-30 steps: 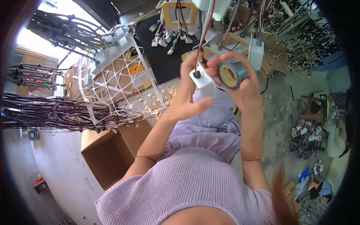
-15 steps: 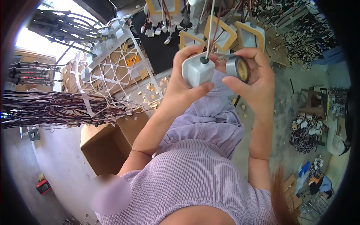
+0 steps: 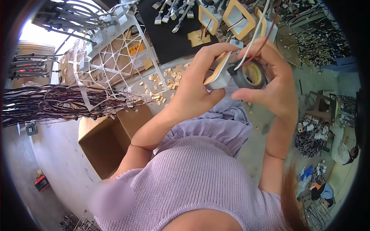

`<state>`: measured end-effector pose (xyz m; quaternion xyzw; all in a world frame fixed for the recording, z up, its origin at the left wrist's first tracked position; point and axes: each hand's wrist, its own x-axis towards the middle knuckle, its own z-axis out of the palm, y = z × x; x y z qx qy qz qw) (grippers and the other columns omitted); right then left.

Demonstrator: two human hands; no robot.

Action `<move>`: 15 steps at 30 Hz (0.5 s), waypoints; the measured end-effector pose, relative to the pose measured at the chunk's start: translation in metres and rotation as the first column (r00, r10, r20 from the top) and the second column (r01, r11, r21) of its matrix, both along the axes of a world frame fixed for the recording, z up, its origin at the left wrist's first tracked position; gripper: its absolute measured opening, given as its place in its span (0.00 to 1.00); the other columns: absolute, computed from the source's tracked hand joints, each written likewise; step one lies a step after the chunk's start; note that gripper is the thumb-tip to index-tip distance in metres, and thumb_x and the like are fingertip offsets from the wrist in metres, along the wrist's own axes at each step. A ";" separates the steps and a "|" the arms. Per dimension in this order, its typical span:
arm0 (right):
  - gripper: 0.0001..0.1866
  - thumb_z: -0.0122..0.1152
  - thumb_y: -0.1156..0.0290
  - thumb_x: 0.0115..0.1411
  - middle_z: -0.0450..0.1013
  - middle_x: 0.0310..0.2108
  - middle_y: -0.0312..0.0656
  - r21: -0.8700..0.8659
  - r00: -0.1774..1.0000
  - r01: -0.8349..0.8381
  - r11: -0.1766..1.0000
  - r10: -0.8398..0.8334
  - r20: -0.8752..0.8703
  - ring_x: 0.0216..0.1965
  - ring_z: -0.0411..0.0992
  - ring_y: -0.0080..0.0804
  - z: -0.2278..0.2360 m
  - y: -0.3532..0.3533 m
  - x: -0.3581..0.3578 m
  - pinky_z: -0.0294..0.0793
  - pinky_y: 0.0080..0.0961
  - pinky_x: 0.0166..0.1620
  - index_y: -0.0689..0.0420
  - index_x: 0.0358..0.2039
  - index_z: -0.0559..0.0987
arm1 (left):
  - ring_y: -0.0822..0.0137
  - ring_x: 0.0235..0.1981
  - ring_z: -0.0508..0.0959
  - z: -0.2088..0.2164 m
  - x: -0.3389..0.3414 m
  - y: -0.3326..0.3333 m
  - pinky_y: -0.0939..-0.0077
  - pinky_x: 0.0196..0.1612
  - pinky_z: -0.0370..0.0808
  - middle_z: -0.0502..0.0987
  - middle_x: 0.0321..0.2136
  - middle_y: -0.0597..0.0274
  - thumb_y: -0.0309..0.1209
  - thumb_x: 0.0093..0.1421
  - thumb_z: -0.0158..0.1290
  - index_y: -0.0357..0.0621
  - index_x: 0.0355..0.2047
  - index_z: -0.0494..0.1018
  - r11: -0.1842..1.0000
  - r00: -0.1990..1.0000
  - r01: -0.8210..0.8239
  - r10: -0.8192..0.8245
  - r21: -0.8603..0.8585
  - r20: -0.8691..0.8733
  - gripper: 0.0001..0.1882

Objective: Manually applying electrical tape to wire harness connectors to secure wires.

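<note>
L to R: dark cable bundle (image 3: 58, 104) at far L; open cardboard box (image 3: 133, 119) below it; white lattice rack (image 3: 115, 63) w/ cardboard sheet (image 3: 102, 81) behind, bearing dark printed characters & an orange label (image 3: 133, 49). Then L hand (image 3: 196, 82): half-curled, fingers over the top, thumb underneath, gripping white housing (image 3: 220, 81). Housing sits at the R side of L palm, btwn both hands; tan-gasketed face turned up-L, rim's long axis diagonal, lower L to upper R. Black grommet (image 3: 231, 71) points R, w/ white cable (image 3: 254, 31) & red cable (image 3: 273, 27) rising past R fingers. Grey tape roll (image 3: 241, 80) just R of grommet, L of R palm, on edge, open core facing R & toward cam; dark marks on core, too small to tell. R hand (image 3: 279, 82): part open, fingers bent round roll, thumb stretched L below it; can't tell if thumb touches. Above, more gasketed housings (image 3: 239, 27).
</note>
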<state>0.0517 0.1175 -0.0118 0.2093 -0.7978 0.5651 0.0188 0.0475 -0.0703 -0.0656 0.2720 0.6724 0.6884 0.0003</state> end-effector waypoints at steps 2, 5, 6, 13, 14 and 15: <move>0.28 0.80 0.73 0.31 0.66 0.37 0.34 0.052 0.999 -0.049 0.997 0.050 -0.014 0.39 0.70 0.23 0.003 0.005 -0.001 0.70 0.19 0.43 0.59 0.35 0.75 | 0.61 0.52 0.71 0.001 0.000 -0.002 0.73 0.54 0.69 0.68 0.49 0.56 0.11 0.41 0.50 0.43 0.55 0.64 1.000 1.000 0.018 -0.018 -0.007 0.002 0.37; 0.30 0.80 0.70 0.30 0.67 0.38 0.36 0.196 0.978 -0.163 0.967 0.184 -0.095 0.41 0.70 0.30 0.008 0.012 -0.005 0.69 0.23 0.45 0.58 0.38 0.77 | 0.58 0.50 0.72 0.002 0.001 -0.002 0.72 0.52 0.70 0.68 0.46 0.55 0.12 0.41 0.51 0.44 0.54 0.65 1.000 1.000 0.018 -0.018 -0.008 0.012 0.36; 0.30 0.80 0.70 0.30 0.67 0.38 0.36 0.158 0.976 -0.159 0.975 0.180 -0.124 0.41 0.70 0.30 0.010 0.011 -0.005 0.69 0.23 0.45 0.58 0.38 0.77 | 0.57 0.49 0.72 0.001 0.001 -0.001 0.71 0.52 0.70 0.68 0.44 0.54 0.12 0.41 0.51 0.44 0.54 0.66 1.000 1.000 0.003 -0.002 -0.003 0.031 0.35; 0.53 0.83 0.58 0.24 0.72 0.41 0.37 0.151 0.991 0.130 0.980 -0.123 -0.051 0.42 0.68 0.24 0.023 -0.027 0.025 0.67 0.22 0.51 0.65 0.54 0.72 | 0.54 0.37 0.71 -0.005 -0.010 0.011 0.65 0.40 0.64 0.70 0.37 0.57 0.21 0.42 0.59 0.48 0.52 0.67 0.894 0.866 -0.422 0.348 -0.152 -0.358 0.33; 0.55 0.82 0.56 0.24 0.72 0.40 0.36 0.137 0.991 0.132 0.982 -0.126 -0.050 0.41 0.68 0.23 0.027 -0.030 0.028 0.67 0.21 0.49 0.66 0.56 0.70 | 0.54 0.37 0.71 -0.005 -0.011 0.011 0.65 0.40 0.64 0.70 0.36 0.58 0.22 0.42 0.60 0.47 0.52 0.67 0.890 0.872 -0.415 0.331 -0.189 -0.360 0.33; 0.57 0.81 0.53 0.25 0.72 0.39 0.35 0.122 0.990 0.134 0.983 -0.128 -0.049 0.39 0.69 0.21 0.029 -0.032 0.030 0.67 0.19 0.48 0.67 0.57 0.69 | 0.55 0.41 0.72 -0.005 -0.009 0.009 0.66 0.42 0.67 0.71 0.40 0.57 0.24 0.43 0.62 0.47 0.51 0.67 0.916 0.925 -0.337 0.279 -0.217 -0.258 0.32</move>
